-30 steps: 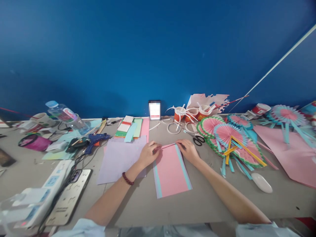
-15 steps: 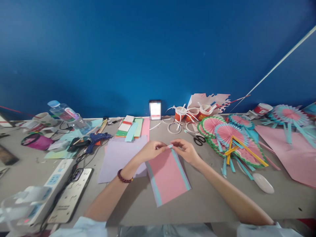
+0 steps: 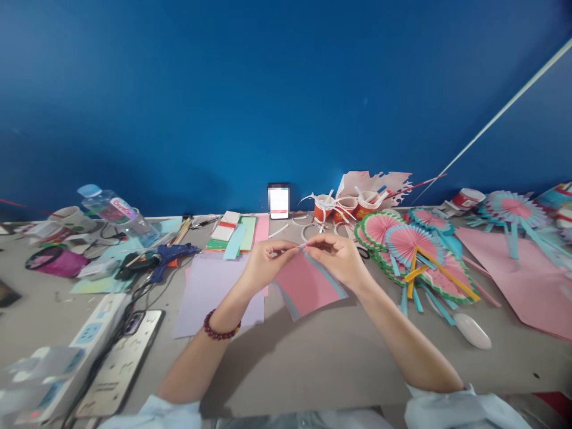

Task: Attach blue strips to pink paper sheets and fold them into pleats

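Observation:
A pink paper sheet [image 3: 308, 285] with light blue bands along its sides hangs at a tilt over the grey table. My left hand [image 3: 270, 262] pinches its top edge between thumb and fingers. On the other side my right hand [image 3: 335, 256] pinches the same edge, its fingertips almost meeting those of the left. The sheet bends down and toward me from the grip. Under and left of my left hand lies a lavender sheet [image 3: 210, 292] on the table. Folded pink and blue paper fans [image 3: 413, 244] lie to the right of my right hand.
A power strip [image 3: 87, 339], a patterned phone [image 3: 123, 363], a blue glue gun [image 3: 172, 256] and a bottle [image 3: 118, 211] are at left. A lit phone [image 3: 279, 201] leans on the blue wall. Red cups [image 3: 324, 208], a white oval object [image 3: 472, 331] and pink paper [image 3: 518, 274] are right.
Both hands have risen slightly with the pink sheet, whose lower end has lifted and now curves. The camera view has shifted a little.

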Available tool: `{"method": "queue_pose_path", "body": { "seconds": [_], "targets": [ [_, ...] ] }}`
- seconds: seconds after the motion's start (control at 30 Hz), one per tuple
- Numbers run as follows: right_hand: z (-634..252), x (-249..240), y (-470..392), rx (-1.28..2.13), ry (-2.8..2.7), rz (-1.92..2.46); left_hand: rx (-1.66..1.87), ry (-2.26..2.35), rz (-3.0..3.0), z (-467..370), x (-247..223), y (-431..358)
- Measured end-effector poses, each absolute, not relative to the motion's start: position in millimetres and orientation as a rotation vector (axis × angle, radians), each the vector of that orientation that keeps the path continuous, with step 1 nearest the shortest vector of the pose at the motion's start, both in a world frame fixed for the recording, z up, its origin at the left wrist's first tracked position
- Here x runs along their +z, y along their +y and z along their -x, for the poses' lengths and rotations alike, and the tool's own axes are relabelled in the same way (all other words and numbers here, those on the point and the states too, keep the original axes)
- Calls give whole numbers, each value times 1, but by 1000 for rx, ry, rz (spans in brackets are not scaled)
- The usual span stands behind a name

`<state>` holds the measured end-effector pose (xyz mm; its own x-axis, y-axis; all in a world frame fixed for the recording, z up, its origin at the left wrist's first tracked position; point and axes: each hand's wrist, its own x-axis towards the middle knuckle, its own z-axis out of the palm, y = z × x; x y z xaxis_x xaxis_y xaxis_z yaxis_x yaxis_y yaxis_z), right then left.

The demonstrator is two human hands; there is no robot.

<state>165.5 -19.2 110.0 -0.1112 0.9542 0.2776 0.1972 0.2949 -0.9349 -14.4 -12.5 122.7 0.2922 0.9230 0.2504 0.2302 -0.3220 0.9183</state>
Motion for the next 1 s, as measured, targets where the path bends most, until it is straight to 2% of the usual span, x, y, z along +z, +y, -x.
{"method": "queue_pose_path", "body": {
  "seconds": [0.4,0.6,0.83,1.0],
  "targets": [
    [-161,116,-33,782,-1590,1031,1144,1042,-1735,14,131,-26],
    [-160,115,-35,875,-1563,989,1206,1018,-1777,14,130,-27],
    [-158,116,-33,1008,-1403,999,1622,993,-2185,9,121,-27],
    [-157,118,-35,1023,-1336,1012,1743,949,-2327,7,115,-26]
  ]
}}
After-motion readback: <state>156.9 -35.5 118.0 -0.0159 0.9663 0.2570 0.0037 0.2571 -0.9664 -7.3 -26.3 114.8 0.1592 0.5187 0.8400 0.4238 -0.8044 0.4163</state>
